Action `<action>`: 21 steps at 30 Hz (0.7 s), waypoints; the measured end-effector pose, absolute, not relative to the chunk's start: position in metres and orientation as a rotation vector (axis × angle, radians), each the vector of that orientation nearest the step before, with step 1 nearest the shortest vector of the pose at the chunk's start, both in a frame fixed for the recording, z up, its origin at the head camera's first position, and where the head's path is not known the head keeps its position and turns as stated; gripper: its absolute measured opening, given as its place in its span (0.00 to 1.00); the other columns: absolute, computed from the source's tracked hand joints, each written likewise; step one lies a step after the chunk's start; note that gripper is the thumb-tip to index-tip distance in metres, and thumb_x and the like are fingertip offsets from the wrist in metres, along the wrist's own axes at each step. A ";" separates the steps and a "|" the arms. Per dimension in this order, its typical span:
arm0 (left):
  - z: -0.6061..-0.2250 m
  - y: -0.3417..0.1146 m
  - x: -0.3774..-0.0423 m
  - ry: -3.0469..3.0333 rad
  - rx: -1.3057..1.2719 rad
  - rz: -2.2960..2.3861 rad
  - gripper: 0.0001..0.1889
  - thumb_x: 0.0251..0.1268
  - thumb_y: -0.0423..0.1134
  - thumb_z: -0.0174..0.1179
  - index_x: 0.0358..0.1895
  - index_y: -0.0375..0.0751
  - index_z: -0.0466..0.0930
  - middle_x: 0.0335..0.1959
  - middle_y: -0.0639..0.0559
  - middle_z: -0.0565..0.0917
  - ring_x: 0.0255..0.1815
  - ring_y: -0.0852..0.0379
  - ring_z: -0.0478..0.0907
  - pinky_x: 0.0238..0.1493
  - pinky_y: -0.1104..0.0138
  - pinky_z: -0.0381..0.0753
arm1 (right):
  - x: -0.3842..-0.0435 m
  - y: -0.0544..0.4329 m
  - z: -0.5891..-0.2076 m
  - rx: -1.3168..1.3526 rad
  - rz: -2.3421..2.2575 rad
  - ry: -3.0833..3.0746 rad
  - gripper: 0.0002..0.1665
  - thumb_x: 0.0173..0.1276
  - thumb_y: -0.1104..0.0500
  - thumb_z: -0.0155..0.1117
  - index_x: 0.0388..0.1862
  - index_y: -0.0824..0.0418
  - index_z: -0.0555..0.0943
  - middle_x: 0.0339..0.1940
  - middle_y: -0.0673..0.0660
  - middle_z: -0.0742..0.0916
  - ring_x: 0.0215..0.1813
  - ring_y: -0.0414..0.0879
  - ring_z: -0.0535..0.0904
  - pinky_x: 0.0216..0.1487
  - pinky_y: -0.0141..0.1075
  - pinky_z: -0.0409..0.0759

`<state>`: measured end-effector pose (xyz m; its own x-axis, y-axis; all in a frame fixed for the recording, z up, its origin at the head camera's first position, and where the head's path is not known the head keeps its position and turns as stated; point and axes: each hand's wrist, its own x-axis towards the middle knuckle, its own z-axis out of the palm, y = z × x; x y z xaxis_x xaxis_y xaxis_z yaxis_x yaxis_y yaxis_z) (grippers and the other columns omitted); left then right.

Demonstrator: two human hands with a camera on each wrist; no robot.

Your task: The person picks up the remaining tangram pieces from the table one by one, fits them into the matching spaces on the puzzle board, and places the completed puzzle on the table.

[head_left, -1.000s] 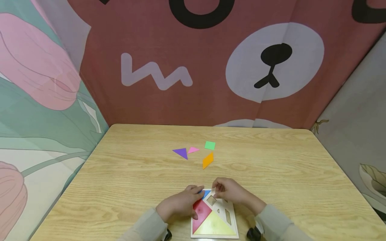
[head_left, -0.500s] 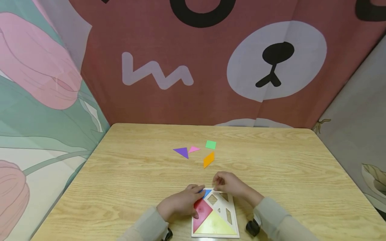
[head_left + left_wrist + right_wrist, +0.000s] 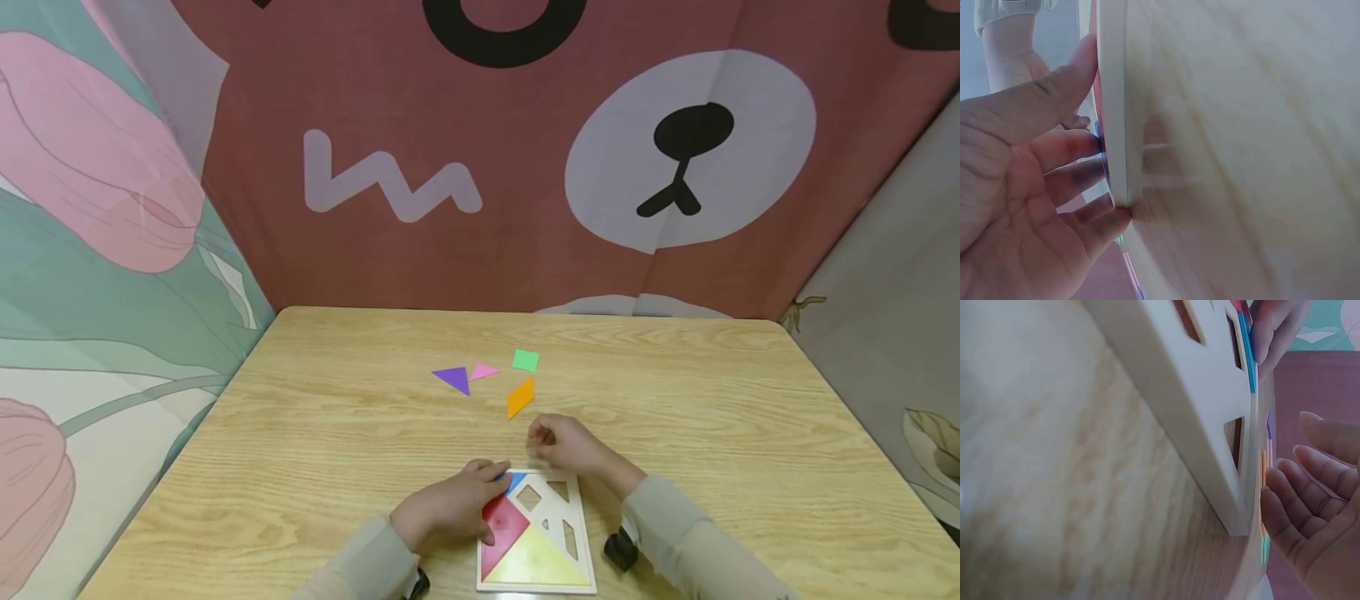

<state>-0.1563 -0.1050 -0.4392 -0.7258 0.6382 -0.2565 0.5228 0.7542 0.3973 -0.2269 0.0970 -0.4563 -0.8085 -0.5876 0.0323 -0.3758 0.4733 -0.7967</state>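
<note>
A white tangram board (image 3: 552, 509) lies at the near middle of the table, holding a red triangle (image 3: 508, 523), a yellow triangle (image 3: 536, 563) and a blue triangle (image 3: 517, 481). Cut-out openings show in its right part. My left hand (image 3: 450, 506) rests on the board's left side; in the left wrist view its thumb lies over the red piece and the fingertips touch the edge area. My right hand (image 3: 572, 443) hovers just past the board's far edge. Its fingers (image 3: 1319, 481) are loosely bent, with nothing between them.
Beyond the hands lie an orange parallelogram (image 3: 521, 398), a green square (image 3: 526, 360), a small pink triangle (image 3: 483, 372) and a purple triangle (image 3: 454, 379). The wooden table (image 3: 337, 433) meets a printed brown cloth (image 3: 517, 250) at the back.
My right hand has lifted off the board's upper part and moved forward past its far edge, uncovering the openings there. The left hand stays in place on the board.
</note>
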 end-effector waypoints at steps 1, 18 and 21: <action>-0.439 -0.105 -0.156 2.573 0.887 0.426 0.40 0.41 0.45 0.66 0.62 0.40 0.60 0.65 0.53 0.54 0.62 0.53 0.50 0.54 0.67 0.62 | -0.228 0.097 -0.456 -0.835 -1.235 2.482 0.07 0.53 0.67 0.61 0.32 0.66 0.74 0.26 0.51 0.77 0.30 0.42 0.72 0.30 0.30 0.73; -0.437 -0.105 -0.154 2.568 0.879 0.468 0.39 0.42 0.44 0.66 0.62 0.40 0.61 0.65 0.53 0.55 0.61 0.55 0.52 0.54 0.69 0.62 | -0.244 0.093 -0.456 -0.851 -1.055 2.584 0.07 0.52 0.67 0.61 0.31 0.65 0.74 0.26 0.50 0.77 0.31 0.42 0.71 0.33 0.32 0.72; -0.438 -0.105 -0.154 2.571 0.883 0.462 0.39 0.42 0.44 0.66 0.62 0.40 0.61 0.65 0.53 0.55 0.61 0.55 0.52 0.55 0.69 0.61 | -0.247 0.090 -0.455 -0.849 -1.035 2.592 0.07 0.52 0.68 0.61 0.31 0.65 0.74 0.26 0.50 0.77 0.30 0.42 0.71 0.33 0.32 0.72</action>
